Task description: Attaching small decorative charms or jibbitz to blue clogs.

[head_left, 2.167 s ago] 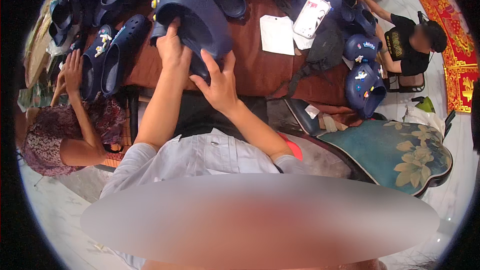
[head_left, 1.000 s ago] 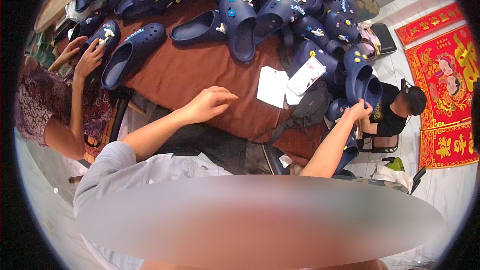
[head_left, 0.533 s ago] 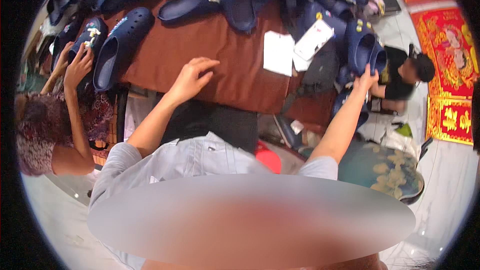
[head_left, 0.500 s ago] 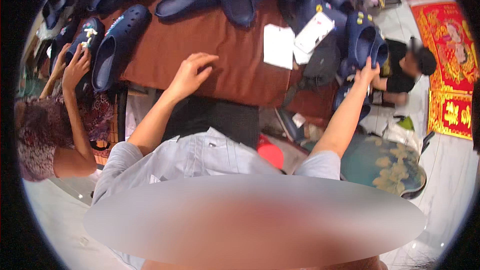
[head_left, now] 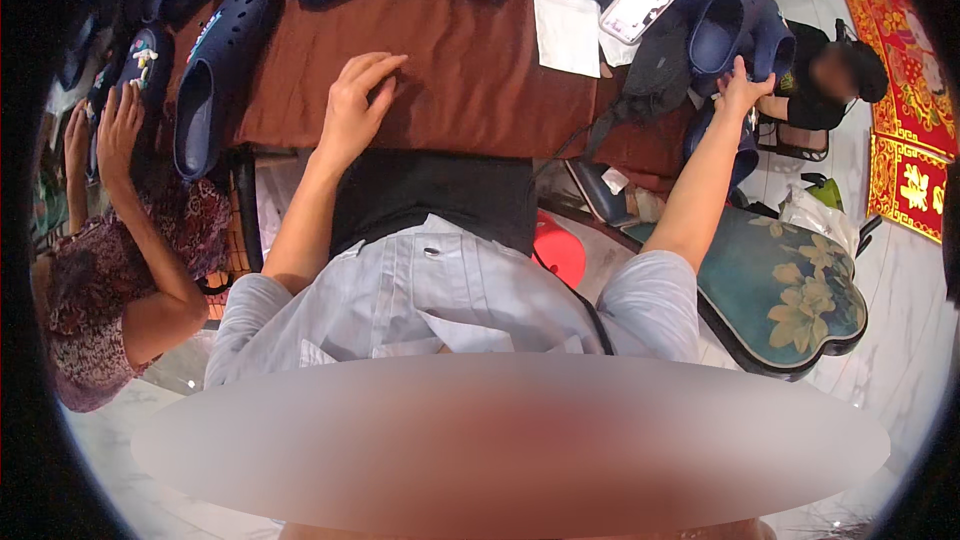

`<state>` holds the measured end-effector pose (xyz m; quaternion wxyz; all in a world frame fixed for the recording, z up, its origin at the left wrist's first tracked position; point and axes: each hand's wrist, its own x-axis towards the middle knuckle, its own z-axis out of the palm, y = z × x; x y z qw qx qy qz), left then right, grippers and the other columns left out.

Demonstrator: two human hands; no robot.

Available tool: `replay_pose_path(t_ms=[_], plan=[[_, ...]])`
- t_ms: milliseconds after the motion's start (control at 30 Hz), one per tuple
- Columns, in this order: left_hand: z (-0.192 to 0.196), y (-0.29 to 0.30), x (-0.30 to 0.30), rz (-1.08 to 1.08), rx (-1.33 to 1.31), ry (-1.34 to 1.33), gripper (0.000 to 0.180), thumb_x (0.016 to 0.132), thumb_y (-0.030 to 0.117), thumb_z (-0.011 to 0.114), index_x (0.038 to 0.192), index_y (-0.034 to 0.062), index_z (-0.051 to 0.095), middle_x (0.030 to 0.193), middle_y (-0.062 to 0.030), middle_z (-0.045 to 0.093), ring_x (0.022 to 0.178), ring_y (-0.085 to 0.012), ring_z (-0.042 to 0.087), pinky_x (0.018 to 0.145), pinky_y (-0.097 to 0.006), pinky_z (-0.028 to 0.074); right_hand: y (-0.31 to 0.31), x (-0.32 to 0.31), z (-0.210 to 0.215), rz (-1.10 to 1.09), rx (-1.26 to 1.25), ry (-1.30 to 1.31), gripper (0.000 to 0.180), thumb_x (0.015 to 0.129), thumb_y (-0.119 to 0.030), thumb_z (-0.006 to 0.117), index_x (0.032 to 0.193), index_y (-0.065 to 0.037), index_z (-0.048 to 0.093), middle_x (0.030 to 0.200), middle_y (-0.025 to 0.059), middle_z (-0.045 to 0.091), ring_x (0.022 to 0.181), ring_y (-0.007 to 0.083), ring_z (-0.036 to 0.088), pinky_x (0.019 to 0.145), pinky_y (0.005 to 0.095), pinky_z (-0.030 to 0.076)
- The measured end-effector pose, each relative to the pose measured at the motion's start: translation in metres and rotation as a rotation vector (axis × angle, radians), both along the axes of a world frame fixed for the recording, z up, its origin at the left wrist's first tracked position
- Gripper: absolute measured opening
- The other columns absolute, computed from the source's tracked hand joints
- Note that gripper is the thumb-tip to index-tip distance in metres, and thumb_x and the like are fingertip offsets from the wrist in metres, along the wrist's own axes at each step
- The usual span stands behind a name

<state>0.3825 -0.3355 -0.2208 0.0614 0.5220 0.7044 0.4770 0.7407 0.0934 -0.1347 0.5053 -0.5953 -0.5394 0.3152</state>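
Note:
My left hand (head_left: 358, 105) hovers over the front of the brown cloth (head_left: 440, 70), fingers loosely bent and thumb apart, holding nothing. My right hand (head_left: 740, 98) reaches to the far right, its fingers spread at the heels of two navy clogs. The larger navy clog (head_left: 718, 35) has yellow charms on its toe. Beside it stands the second navy clog (head_left: 773, 45). Whether the fingertips press on either heel is hard to make out. Left of these lie a phone (head_left: 642, 2) with a lit screen and a white packet (head_left: 567, 32).
A co-worker at the left has both hands (head_left: 118, 130) at a navy clog with a white charm (head_left: 143, 58). Another person in a black cap (head_left: 865, 70) is at the right. A green flowered cushion (head_left: 770, 285) and a red round object (head_left: 558, 252) are below the table.
The view has shifted, so the table sits higher in the picture. My right hand stays by the two clogs, its fingers now more spread. The co-worker's fingers have straightened.

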Motion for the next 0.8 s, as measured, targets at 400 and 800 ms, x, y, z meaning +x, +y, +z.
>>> replay_pose_path(t_ms=[400, 800], plan=[[-0.005, 0.010, -0.026, 0.093, 0.042, 0.060, 0.031, 0.081, -0.001, 0.060, 0.111, 0.0046, 0.065, 0.111, -0.0147, 0.063, 0.106, -0.0306, 0.060, 0.090, -0.036, 0.047, -0.011, -0.027, 0.017, -0.058, 0.444, -0.483, 0.076, 0.074, -0.015, 0.074, 0.137, -0.004, 0.033, 0.120, 0.0245, 0.050, 0.110, 0.0369, 0.047, 0.099, 0.0466, 0.032], [-0.029, 0.015, -0.033, 0.120, -0.040, 0.060, 0.028, 0.081, 0.001, 0.059, 0.107, 0.0064, 0.067, 0.108, -0.0155, 0.064, 0.105, -0.0324, 0.059, 0.090, -0.038, 0.048, -0.003, -0.188, 0.097, 0.331, 0.718, -0.496, 0.034, 0.078, -0.011, 0.060, 0.111, -0.003, 0.062, 0.102, 0.0161, 0.063, 0.104, 0.0339, 0.056, 0.096, 0.0408, 0.040]])
